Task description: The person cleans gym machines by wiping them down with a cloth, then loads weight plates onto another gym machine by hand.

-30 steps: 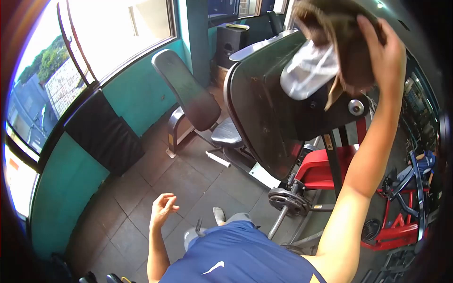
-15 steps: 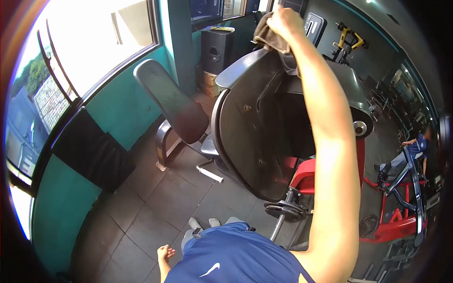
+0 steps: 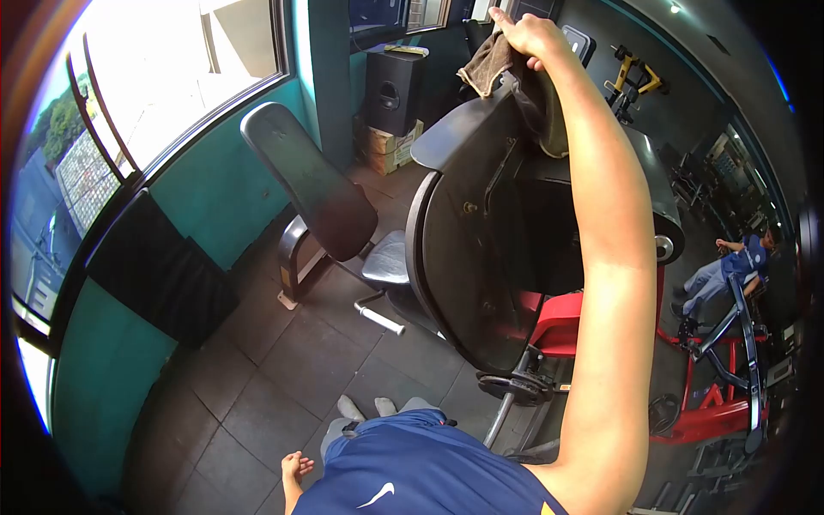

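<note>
My right hand (image 3: 536, 41) is raised high at the top, closed on a brown cloth (image 3: 487, 67) with pale edging. Part of the cloth hangs below the fingers along the upper edge of a gym machine's large dark curved panel (image 3: 459, 249). Whether the hand itself touches the machine I cannot tell. Down at the lower left, my left hand (image 3: 297, 466) hangs beside my body, palm partly up, fingers loosely apart with nothing in them.
A padded seat back (image 3: 313, 180) stands left of the panel, above a white-gripped handle (image 3: 379, 321). Below right are a bar with weight plates (image 3: 515, 386) and a red frame (image 3: 556, 326). A speaker (image 3: 395, 90) stands behind. Another person (image 3: 745, 257) appears far right.
My right hand has turned and moved slightly up and right. More of the cloth now hangs loose over the panel's top. My left hand has hardly moved. The other person's posture has changed.
</note>
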Available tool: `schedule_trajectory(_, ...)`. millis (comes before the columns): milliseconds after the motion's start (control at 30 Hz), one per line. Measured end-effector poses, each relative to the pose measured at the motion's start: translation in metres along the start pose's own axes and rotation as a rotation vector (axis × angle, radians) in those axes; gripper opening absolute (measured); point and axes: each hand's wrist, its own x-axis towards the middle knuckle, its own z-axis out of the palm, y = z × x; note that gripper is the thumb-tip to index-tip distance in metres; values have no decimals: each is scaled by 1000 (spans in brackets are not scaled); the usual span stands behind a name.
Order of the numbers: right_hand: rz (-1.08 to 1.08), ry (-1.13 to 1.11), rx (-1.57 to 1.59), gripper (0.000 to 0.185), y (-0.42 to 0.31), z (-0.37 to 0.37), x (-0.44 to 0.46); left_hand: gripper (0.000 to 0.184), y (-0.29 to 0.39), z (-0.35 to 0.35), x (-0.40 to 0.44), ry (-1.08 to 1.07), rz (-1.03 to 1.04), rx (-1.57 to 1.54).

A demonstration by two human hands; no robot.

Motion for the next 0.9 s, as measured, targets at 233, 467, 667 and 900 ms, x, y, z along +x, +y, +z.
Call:
schedule_trajectory(233, -13, 157, -144, 79, -5, -37, -9, 31, 2, -29, 11, 42, 10, -75)
schedule_trajectory(467, -213, 366, -20, 63, -53, -76, -39, 30, 10, -32, 18, 16, 4, -49)
schedule_trajectory(667, -122, 311, -160, 76, -55, -47, -10, 29, 5, -51, 35, -39, 21, -67)
schedule_trajectory(900, -180, 154, -324, 27, -21, 43, -31, 25, 45, -112, 92, -104, 55, 24)
